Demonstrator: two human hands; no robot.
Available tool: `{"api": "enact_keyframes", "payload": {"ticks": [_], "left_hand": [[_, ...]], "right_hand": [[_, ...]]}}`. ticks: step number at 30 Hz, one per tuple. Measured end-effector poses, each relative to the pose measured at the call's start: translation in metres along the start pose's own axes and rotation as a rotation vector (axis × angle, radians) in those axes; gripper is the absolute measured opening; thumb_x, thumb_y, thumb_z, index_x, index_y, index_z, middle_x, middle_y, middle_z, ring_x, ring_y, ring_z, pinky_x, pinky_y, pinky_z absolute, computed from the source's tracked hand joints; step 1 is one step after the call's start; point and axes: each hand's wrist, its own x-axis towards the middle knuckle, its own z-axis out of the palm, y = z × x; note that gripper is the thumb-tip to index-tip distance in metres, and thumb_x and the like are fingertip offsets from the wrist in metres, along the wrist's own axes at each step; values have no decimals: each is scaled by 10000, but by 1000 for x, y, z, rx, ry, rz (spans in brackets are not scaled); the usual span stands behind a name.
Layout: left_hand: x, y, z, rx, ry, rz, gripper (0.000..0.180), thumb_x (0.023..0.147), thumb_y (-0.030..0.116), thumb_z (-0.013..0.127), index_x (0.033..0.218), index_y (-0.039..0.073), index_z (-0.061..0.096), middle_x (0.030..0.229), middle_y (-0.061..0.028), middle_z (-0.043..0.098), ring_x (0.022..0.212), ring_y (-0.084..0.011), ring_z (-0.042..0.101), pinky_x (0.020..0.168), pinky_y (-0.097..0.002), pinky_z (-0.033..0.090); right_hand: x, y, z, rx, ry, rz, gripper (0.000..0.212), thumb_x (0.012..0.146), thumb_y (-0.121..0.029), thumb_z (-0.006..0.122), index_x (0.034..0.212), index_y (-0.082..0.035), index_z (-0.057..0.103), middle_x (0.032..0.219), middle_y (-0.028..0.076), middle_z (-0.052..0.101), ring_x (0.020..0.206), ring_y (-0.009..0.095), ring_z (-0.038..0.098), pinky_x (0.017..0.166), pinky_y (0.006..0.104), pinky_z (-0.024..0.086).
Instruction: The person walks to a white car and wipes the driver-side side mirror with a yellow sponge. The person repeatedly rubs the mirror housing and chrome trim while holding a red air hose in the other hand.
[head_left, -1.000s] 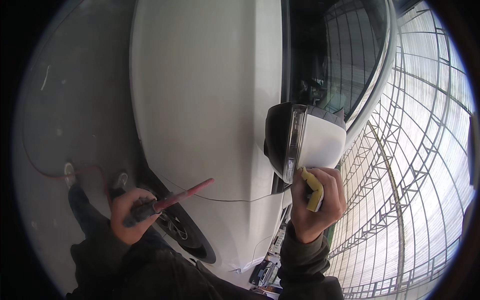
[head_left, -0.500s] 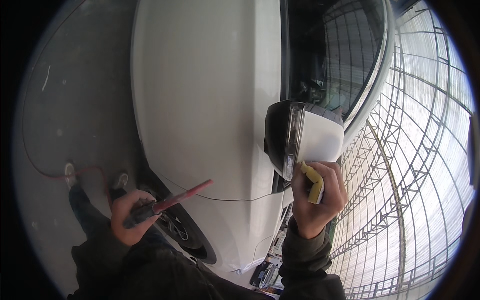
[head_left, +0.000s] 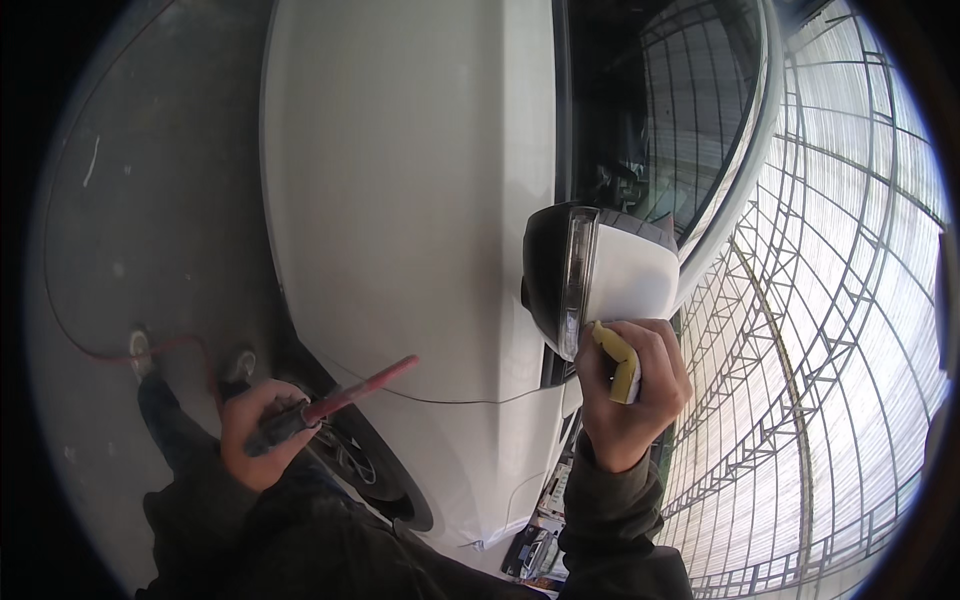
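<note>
My right hand (head_left: pixel 640 395) is closed around a folded yellow sponge pad (head_left: pixel 622 368) with a pale underside. Its fingers rest against the lower end of the white side-mirror cover (head_left: pixel 632 272), beside the clear signal lens (head_left: pixel 577 285); the contact face of the pad is hidden. Lower left, my left hand (head_left: pixel 262 425) grips what looks like an air blow gun (head_left: pixel 345 402), with a dark body and a red tube pointing up and right. The tube's tip stands apart from the white car door (head_left: pixel 400 220).
A thin red hose (head_left: pixel 180 342) runs over the grey floor (head_left: pixel 150 240) by my shoes (head_left: pixel 140 345). The car's front wheel (head_left: pixel 365 465) lies below my left hand. The dark side window (head_left: pixel 650 110) is beyond the mirror. A ribbed, translucent roof (head_left: pixel 850 300) fills the right.
Car and mirror sit slightly further left in the picture. My right hand has shifted a little with the sponge pad, staying at the mirror; my left hand is nearly unmoved.
</note>
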Motion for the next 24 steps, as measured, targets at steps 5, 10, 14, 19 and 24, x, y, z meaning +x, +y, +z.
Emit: {"api": "enact_keyframes", "payload": {"ticks": [5,10,14,19,24], "left_hand": [[-3,-4,1,16,-1,11,303,824,-8,845,1078,10,681,909,-88,739,830,-130,708,768,-295,559],[-3,-6,4,38,8,22,287,827,-3,843,1065,7,684,898,-88,740,817,-145,716,767,-301,562],[-6,-4,4,35,1,29,278,831,1,839,1063,6,686,903,-89,739,824,-145,717,766,-299,560],[-6,-5,5,38,-15,-3,278,833,2,837,1068,3,686,895,-93,737,816,-146,712,769,-300,558],[-8,-4,3,35,0,-23,273,843,16,838,1072,0,688,888,-100,738,818,-157,714,772,-307,559]], "right_hand": [[-2,0,2,3,2,2,237,759,76,826,948,-16,715,891,107,701,754,272,693,698,351,540],[6,-4,3,-15,16,-8,177,803,63,817,932,5,710,885,106,713,752,219,702,706,314,542],[-6,-1,-7,-4,-70,3,182,798,64,817,931,6,708,884,108,709,752,226,702,702,317,540],[1,0,0,0,-8,-9,187,787,53,827,927,11,712,885,113,714,748,237,710,689,321,542],[-15,3,-7,20,-56,53,256,714,51,846,926,-23,723,856,99,697,724,278,702,676,344,550]]}}
